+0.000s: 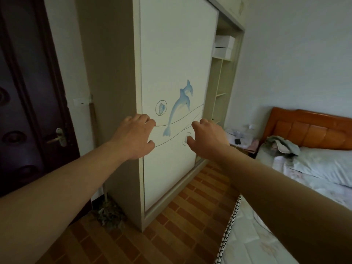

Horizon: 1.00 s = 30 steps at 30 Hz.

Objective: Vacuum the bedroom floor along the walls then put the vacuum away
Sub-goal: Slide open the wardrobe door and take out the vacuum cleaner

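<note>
Both hands rest against the white sliding wardrobe door [171,54] at mid-frame. The left hand [133,137] is near its left edge and the right hand [208,139] is at the round recessed pull [188,134]. Their fingers are loosely bent and grip nothing. Where the vacuum is cannot be told.

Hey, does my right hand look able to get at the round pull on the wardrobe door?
Probably yes: the right hand is at the sliding door, thumb beside the round pull, nothing between.

The room was dim and softly lit, the dark door [28,103] murky; edges bowed, slightly soft focus.
</note>
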Each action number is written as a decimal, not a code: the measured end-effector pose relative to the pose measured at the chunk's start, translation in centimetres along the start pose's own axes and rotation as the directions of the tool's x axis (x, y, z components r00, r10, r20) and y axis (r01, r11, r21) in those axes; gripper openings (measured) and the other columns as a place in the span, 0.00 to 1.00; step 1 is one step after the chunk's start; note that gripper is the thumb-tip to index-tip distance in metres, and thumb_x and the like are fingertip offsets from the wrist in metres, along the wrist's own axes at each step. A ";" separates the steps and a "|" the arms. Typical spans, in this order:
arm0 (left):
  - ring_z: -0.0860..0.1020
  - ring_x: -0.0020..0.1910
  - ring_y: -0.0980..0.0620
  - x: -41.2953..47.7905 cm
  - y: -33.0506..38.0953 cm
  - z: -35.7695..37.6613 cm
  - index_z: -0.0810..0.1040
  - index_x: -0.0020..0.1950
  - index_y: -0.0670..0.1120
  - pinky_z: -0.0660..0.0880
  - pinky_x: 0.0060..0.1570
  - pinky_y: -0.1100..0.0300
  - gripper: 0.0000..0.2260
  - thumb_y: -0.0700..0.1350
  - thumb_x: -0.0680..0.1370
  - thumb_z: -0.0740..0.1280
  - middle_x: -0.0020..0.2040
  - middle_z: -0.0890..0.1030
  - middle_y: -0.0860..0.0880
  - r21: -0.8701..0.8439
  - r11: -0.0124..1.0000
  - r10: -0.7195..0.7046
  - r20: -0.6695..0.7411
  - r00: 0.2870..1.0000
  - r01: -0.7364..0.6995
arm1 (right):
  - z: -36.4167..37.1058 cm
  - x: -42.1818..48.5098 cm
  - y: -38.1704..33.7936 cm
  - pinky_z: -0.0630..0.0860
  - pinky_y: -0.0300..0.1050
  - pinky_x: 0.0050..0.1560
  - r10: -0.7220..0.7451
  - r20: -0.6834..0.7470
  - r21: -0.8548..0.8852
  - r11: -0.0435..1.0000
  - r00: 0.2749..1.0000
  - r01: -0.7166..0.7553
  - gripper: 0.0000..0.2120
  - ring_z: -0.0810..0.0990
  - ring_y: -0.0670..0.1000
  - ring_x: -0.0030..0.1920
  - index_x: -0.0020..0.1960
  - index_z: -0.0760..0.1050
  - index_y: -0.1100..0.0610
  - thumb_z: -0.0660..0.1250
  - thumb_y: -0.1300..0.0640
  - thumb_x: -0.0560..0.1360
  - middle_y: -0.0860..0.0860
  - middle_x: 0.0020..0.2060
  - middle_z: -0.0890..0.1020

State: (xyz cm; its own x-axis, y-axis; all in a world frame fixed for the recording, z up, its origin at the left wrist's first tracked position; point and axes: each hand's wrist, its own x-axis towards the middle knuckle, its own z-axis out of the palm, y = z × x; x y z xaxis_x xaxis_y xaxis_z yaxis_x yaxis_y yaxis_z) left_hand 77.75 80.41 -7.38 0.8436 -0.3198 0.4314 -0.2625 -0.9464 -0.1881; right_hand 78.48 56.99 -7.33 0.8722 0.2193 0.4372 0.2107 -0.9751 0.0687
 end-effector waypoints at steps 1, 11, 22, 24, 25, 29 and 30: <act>0.71 0.70 0.46 1.3 0.1 1.0 0.68 0.76 0.49 0.68 0.70 0.48 0.26 0.56 0.79 0.65 0.72 0.72 0.48 0.002 1.000 0.016 0.001 1.000 -0.016 | 0.8 0.8 0.6 0.75 0.51 0.50 0.016 -0.001 0.000 1.000 1.000 -0.016 0.17 0.74 0.55 0.50 0.60 0.73 0.57 0.60 0.44 0.81 0.55 0.54 0.78; 0.73 0.66 0.45 14.7 0.1 6.8 0.72 0.72 0.47 0.71 0.65 0.47 0.25 0.55 0.78 0.66 0.68 0.75 0.46 -0.004 0.990 0.141 -0.031 0.990 -0.141 | 5.9 10.6 6.8 0.75 0.54 0.54 0.133 -0.019 0.024 0.991 0.991 -0.132 0.17 0.76 0.57 0.54 0.61 0.73 0.57 0.61 0.45 0.80 0.56 0.54 0.78; 0.75 0.63 0.46 27.1 -1.6 17.8 0.73 0.71 0.48 0.72 0.61 0.49 0.24 0.56 0.77 0.66 0.66 0.76 0.47 -0.073 0.960 0.269 -0.025 0.963 -0.270 | 14.8 19.9 9.4 0.76 0.52 0.55 0.221 0.034 -0.008 0.975 0.975 -0.221 0.17 0.75 0.55 0.54 0.62 0.74 0.55 0.63 0.46 0.80 0.55 0.55 0.79; 0.75 0.64 0.45 29.7 -2.4 20.2 0.73 0.71 0.47 0.72 0.61 0.49 0.24 0.56 0.77 0.65 0.67 0.76 0.47 -0.095 0.951 0.292 -0.031 0.956 -0.294 | 16.2 22.1 9.8 0.74 0.53 0.58 0.254 0.046 -0.026 0.967 0.966 -0.253 0.18 0.76 0.56 0.57 0.64 0.74 0.56 0.64 0.46 0.80 0.55 0.57 0.78; 0.75 0.64 0.45 31.0 -2.9 21.3 0.73 0.72 0.47 0.72 0.61 0.49 0.25 0.56 0.78 0.65 0.67 0.76 0.46 -0.107 0.946 0.303 -0.034 0.952 -0.305 | 16.9 23.3 9.9 0.73 0.55 0.60 0.275 0.052 -0.043 0.961 0.960 -0.273 0.18 0.75 0.56 0.59 0.65 0.73 0.56 0.64 0.47 0.80 0.55 0.59 0.78; 0.74 0.65 0.46 36.1 -4.2 25.3 0.71 0.72 0.48 0.72 0.63 0.49 0.25 0.56 0.78 0.65 0.68 0.75 0.47 -0.155 0.934 0.323 -0.024 0.946 -0.323 | 20.1 27.8 10.5 0.70 0.57 0.66 0.349 0.097 -0.089 0.936 0.932 -0.341 0.19 0.74 0.58 0.63 0.65 0.73 0.56 0.63 0.46 0.81 0.56 0.61 0.77; 0.74 0.65 0.46 37.2 -4.2 26.2 0.71 0.72 0.48 0.73 0.63 0.49 0.25 0.56 0.78 0.65 0.68 0.75 0.47 -0.159 0.928 0.339 -0.018 0.941 -0.337 | 20.9 28.6 10.8 0.70 0.57 0.66 0.362 0.106 -0.079 0.932 0.926 -0.355 0.18 0.74 0.57 0.63 0.65 0.73 0.56 0.63 0.46 0.81 0.56 0.62 0.77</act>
State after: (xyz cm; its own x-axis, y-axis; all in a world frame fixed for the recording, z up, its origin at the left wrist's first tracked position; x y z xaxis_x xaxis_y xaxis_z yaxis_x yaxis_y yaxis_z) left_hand 122.55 73.69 -13.68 0.6960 -0.6225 0.3579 -0.6028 -0.7774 -0.1797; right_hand 114.93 53.36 -12.88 0.9308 -0.1461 0.3350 -0.1479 -0.9888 -0.0201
